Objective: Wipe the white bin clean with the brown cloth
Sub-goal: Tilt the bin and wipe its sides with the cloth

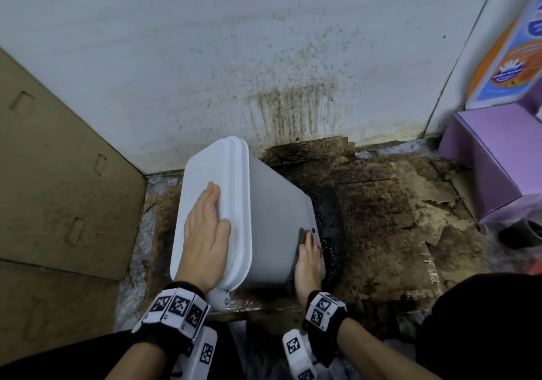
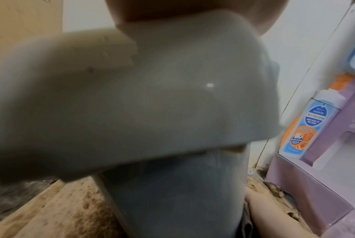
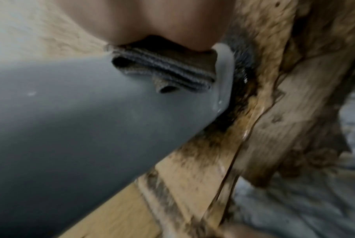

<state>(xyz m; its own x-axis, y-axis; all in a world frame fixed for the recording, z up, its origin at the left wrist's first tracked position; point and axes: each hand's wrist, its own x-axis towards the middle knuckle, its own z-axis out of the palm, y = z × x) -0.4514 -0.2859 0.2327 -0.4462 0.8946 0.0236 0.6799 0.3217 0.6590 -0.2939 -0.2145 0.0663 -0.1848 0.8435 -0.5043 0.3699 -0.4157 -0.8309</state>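
One white bin (image 1: 272, 221), with one lid (image 1: 211, 180). One brown cloth (image 3: 164, 70). Two hands: left hand (image 1: 205, 233), right hand (image 1: 308, 265). One bottle (image 2: 298, 127), far right. One purple box (image 1: 492, 156), right.

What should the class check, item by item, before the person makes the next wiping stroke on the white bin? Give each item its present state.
1. Left hand steadying the white bin: ok, it lies flat on the closed lid.
2. Brown cloth under the right hand: ok, folded and pressed against the bin's side wall near the base.
3. Bin tilted to expose the wiped side: ok, it leans away from upright.
4. Lid shut: ok in the head view.
5. Wall already clean: cannot tell, the views are blurred.
6. Floor beneath: not ok, the cardboard is stained dark and could resoil the cloth.
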